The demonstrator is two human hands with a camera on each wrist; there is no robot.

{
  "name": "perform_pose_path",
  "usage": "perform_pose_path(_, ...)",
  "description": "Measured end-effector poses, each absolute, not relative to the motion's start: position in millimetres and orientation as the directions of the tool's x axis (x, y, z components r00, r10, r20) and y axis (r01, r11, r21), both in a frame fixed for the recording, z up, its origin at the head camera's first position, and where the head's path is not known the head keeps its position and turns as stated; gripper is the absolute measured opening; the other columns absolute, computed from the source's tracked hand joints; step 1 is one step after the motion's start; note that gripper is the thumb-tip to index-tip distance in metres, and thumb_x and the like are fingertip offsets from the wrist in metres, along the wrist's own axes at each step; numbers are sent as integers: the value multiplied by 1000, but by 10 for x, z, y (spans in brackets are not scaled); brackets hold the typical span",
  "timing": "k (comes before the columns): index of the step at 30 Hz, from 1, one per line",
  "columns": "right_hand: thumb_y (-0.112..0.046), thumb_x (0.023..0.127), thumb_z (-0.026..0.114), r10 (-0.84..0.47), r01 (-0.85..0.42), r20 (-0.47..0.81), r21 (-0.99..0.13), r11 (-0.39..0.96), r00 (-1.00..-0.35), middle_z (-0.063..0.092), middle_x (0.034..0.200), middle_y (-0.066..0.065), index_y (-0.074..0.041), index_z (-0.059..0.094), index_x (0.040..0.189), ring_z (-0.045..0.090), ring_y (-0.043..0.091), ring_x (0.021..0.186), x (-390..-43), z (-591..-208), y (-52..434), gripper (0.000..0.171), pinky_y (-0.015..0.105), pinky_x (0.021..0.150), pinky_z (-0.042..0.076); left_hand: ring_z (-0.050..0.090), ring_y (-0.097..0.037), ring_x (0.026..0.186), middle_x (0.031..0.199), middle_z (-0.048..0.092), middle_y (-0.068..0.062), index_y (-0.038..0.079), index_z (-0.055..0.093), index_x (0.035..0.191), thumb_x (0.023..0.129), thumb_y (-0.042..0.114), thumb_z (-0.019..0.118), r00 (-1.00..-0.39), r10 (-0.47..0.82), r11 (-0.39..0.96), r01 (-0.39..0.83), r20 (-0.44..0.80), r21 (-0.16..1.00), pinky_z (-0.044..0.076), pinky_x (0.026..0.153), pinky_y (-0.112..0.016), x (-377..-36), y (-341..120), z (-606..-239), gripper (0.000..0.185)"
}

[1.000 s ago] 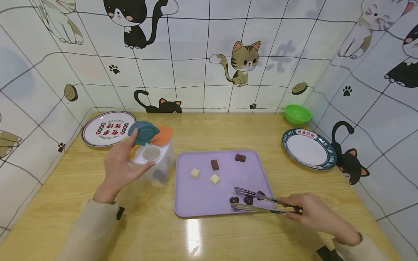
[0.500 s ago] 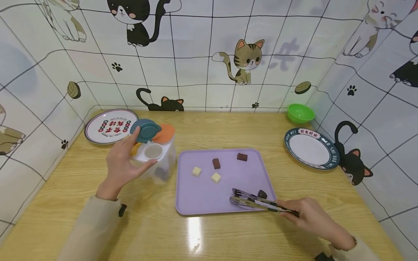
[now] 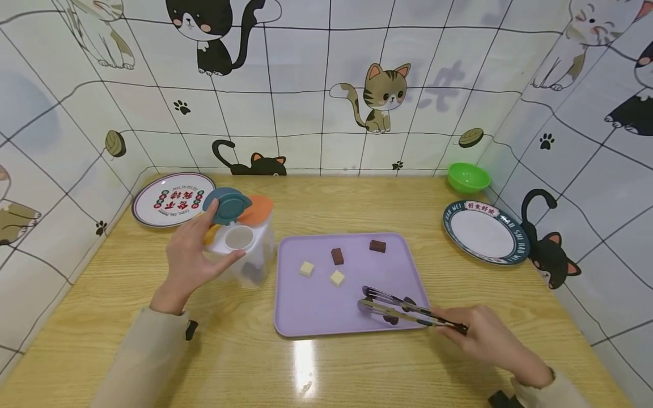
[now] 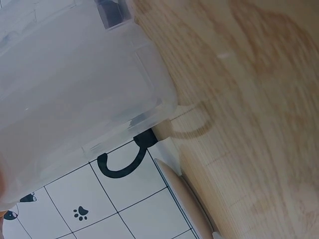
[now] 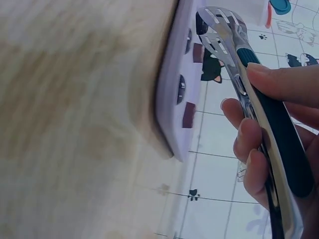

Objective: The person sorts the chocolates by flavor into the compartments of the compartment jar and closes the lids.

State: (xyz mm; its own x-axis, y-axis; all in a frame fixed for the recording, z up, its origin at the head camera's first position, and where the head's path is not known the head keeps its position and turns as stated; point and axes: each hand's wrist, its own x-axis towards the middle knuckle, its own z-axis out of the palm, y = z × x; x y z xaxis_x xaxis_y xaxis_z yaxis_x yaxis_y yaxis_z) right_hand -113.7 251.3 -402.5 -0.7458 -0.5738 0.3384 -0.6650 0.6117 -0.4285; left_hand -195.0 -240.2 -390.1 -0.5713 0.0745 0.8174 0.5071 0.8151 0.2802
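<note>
Your left hand (image 3: 191,255) grasps the clear plastic container (image 3: 245,249) from its left side, thumb across the front and fingers behind, which steadies it on the worktop (image 3: 357,204) just left of the purple tray (image 3: 311,311); its teal flip lid (image 3: 227,205) stands raised over a round opening that faces up, and an orange lid (image 3: 257,208) sits beside it. Your right hand (image 3: 490,337) is clenched round the dark handles of the metal tongs (image 3: 403,309), held low and nearly flat over the tray's near right corner. Their long axis runs right to left, tips pointing left toward the tray's middle, with the two slotted blades a little apart around a dark chocolate piece (image 3: 391,319); whether they pinch it, I cannot tell. Two pale cubes (image 3: 306,268) and two brown cubes (image 3: 336,256) lie farther back on the tray.
</note>
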Motion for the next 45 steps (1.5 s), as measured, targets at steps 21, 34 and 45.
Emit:
perform_pose_path(21, -6, 70, 72, -590, -782, 512, -408, 472, -624, 63, 65, -3, -2, 68, 99, 33, -9, 46, -1850, -3694, 1680, 30, 7, 39, 28, 56, -30, 93, 101, 65, -12, 18, 40, 134, 63, 79, 47, -600, 94, 821, 498, 795, 278, 41, 75, -42, -1936, -2465, -3894, 94)
perform_pose_path(34, -16, 80, 65, -629, -767, 474, -540, 346, -617, 65, 60, 0, -3, 63, 110, 43, -3, 41, -2036, -3446, 729, 33, 13, 39, 32, 55, -29, 101, 114, 61, -11, 23, 35, 137, 62, 78, 49, -666, 119, 845, 457, 736, 277, 42, 79, -42, -1901, -2440, -3881, 94)
perform_pose_path(45, -18, 78, 67, -589, -753, 476, -493, 436, -653, 63, 62, -4, -7, 63, 110, 36, -4, 41, -1998, -3475, 859, 35, 12, 39, 28, 54, -30, 104, 115, 61, -12, 21, 34, 137, 62, 77, 50, -671, 120, 842, 459, 732, 283, 42, 81, -43, -1880, -2465, -3863, 94)
